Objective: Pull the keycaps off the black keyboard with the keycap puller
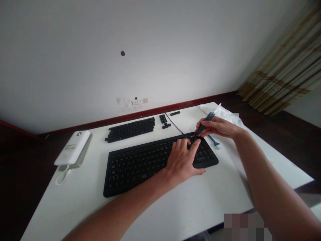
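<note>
The black keyboard [136,165] lies slantwise on the white desk [155,214], an open band of desktop between it and the near edge, crossed by the person's left forearm. The left hand [182,156] is spread palm-down on the keyboard's right half, gripping nothing I can make out. Just beside it, the right hand [216,127] pinches a dark-handled keycap puller [209,117], its tip down at the keys. A blue brush [213,140] sits by the keyboard's right end, with free surface rightward. Loose keycaps [131,130] line up towards the far edge, a narrow white strip separating them from the keyboard. A white power bank [73,147] stands at the left edge.
</note>
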Motion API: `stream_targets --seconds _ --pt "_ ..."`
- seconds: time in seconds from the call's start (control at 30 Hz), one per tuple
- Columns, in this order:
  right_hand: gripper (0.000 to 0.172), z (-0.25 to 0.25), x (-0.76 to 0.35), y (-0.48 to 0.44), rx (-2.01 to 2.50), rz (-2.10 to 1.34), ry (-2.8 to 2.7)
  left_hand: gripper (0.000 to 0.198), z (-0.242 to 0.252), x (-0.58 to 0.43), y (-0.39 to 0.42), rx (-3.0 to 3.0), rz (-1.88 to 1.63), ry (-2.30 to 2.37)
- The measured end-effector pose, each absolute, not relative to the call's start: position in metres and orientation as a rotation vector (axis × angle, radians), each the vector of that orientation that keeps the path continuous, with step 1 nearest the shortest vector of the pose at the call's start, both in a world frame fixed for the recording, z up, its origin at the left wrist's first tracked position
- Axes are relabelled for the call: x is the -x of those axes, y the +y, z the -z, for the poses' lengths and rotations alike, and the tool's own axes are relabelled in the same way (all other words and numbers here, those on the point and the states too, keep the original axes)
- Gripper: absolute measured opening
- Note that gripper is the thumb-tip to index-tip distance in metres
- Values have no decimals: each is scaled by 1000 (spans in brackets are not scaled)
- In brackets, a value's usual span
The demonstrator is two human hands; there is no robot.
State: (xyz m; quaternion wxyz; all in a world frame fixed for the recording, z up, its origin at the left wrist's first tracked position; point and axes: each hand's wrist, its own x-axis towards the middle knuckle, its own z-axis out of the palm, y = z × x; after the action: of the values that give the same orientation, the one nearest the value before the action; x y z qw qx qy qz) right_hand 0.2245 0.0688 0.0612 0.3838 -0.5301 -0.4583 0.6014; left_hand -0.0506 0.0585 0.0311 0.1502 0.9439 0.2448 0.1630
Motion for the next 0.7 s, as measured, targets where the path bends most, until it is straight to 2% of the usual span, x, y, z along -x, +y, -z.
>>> stream_targets --seconds 0.23,0.5,0.7 --pt "45 -67 -219 66 1412 -1516 -1236 91 -32 48 58 -2665 -480 709" --pt "40 -78 -210 61 1428 -1477 -1358 82 -33 48 53 -2642 -494 726" --pt "35 -80 -204 60 1403 -1593 -1523 75 -34 48 52 -2655 -492 730"
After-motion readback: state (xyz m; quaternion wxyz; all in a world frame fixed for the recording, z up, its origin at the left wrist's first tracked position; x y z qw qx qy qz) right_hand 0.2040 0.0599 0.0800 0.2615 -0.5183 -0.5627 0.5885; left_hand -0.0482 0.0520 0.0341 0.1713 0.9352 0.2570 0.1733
